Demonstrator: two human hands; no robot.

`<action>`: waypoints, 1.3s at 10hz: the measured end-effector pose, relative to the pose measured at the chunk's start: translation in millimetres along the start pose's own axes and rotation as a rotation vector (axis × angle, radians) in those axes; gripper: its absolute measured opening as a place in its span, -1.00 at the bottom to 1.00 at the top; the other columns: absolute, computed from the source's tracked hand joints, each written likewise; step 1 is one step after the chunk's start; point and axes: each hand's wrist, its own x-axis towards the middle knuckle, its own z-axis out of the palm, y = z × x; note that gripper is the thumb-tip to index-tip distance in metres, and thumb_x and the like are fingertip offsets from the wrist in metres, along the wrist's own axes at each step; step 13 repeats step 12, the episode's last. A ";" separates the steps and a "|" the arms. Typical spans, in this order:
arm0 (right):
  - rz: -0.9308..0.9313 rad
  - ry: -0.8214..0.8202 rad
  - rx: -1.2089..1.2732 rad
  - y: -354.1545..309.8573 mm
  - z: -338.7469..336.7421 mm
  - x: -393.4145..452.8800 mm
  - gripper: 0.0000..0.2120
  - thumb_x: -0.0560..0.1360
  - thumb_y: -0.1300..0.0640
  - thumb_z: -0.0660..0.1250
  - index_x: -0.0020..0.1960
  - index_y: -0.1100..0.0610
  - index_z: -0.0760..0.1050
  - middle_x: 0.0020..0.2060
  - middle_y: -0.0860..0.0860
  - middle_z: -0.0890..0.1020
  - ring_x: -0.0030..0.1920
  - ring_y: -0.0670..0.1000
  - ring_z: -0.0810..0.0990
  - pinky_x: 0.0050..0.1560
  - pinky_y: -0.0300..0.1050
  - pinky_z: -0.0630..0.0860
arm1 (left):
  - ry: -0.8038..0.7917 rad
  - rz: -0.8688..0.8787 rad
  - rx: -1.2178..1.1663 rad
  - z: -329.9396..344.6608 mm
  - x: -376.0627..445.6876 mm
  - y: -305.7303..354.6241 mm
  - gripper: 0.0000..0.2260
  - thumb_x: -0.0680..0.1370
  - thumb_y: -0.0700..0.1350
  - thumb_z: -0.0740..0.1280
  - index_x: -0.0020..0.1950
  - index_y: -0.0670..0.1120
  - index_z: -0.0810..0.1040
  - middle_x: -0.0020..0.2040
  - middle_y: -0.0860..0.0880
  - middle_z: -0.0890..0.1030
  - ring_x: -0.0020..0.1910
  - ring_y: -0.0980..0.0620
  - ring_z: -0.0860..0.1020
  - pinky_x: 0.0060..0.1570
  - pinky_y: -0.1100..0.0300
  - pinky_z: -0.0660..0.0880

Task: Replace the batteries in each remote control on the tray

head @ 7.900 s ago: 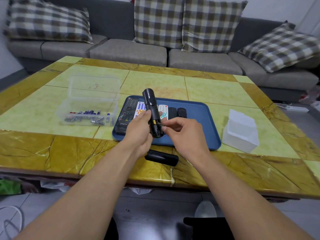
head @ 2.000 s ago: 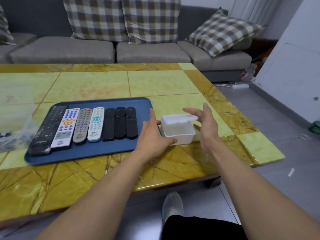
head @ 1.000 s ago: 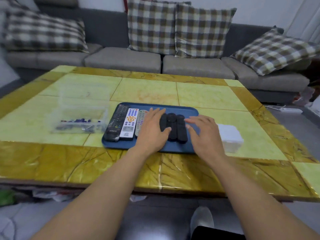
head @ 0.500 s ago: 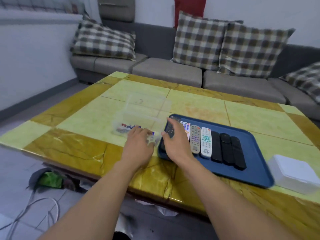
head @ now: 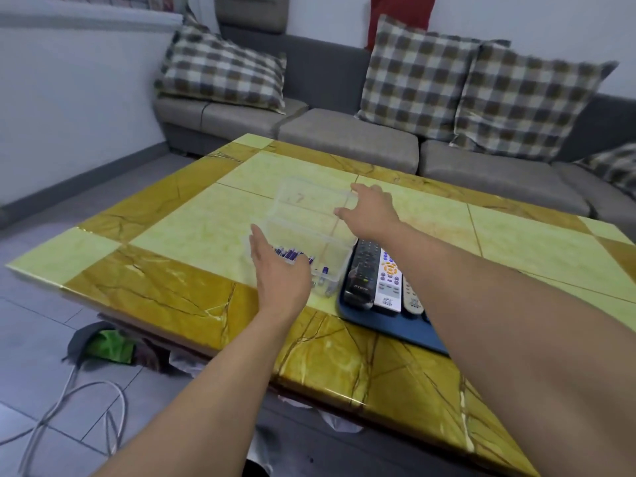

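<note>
1. My left hand (head: 280, 270) lies flat, fingers straight and together, against the near left side of the clear plastic box (head: 303, 235); it grips nothing.
2. My right hand (head: 370, 213) reaches over the far right corner of the box's raised lid (head: 311, 201), fingers spread and slightly bent. The frame is soft there, so I cannot tell whether the fingertips touch the lid edge or sit just off it.
3. The batteries (head: 292, 254), purple-banded, lie loose in the box bottom, partly hidden by my left hand.
4. The box stands on the table (head: 192, 232), its right wall just beside the left rim of the blue tray (head: 406, 333).
5. On the tray, side by side, lie a black remote (head: 363, 275), a white remote (head: 389, 284) with an orange pad, and a grey remote (head: 411, 299); my right forearm covers the rest of the tray.
6. The tray's near rim sits close to the table's front edge.
7. Open tabletop lies left of and behind the box, up to the left and far edges.
8. A grey sofa (head: 347, 139) with checked cushions (head: 220, 75) stands close behind the far edge.
9. On the floor at left lie a cable (head: 72, 406) and a green item (head: 108, 346) under the table edge.
</note>
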 end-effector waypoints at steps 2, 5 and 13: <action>-0.223 0.189 0.143 -11.0 -2.6 -48.3 -0.59 0.60 -0.24 0.19 0.21 0.00 0.61 0.09 -0.03 0.53 0.08 0.00 0.54 0.08 -0.04 0.47 | 0.129 -0.059 -0.113 2.4 -4.9 -7.7 -0.29 0.64 -0.22 0.17 0.65 0.10 -0.18 0.66 0.07 -0.06 0.62 0.01 0.01 0.54 0.03 0.08; -0.166 -0.078 -0.043 -9.4 46.5 -105.4 -0.67 0.53 -0.09 0.36 0.28 -0.11 0.60 0.28 -0.10 0.61 0.31 0.03 0.54 0.33 -0.05 0.46 | 0.174 0.192 0.372 -7.9 4.6 -27.0 -0.19 0.49 -0.41 0.22 0.65 0.01 0.00 0.66 0.04 0.01 0.63 0.01 -0.13 0.59 -0.01 -0.05; 0.054 -0.284 0.340 -9.6 -6.0 -97.4 -0.63 0.52 0.06 0.45 0.30 0.14 0.60 0.29 0.02 0.60 0.27 0.01 0.55 0.19 -0.23 0.43 | -0.366 0.290 1.150 -30.3 51.6 22.7 -0.36 0.55 -0.09 0.25 0.62 -0.08 0.14 0.59 -0.11 0.23 0.53 -0.12 0.27 0.47 0.03 0.29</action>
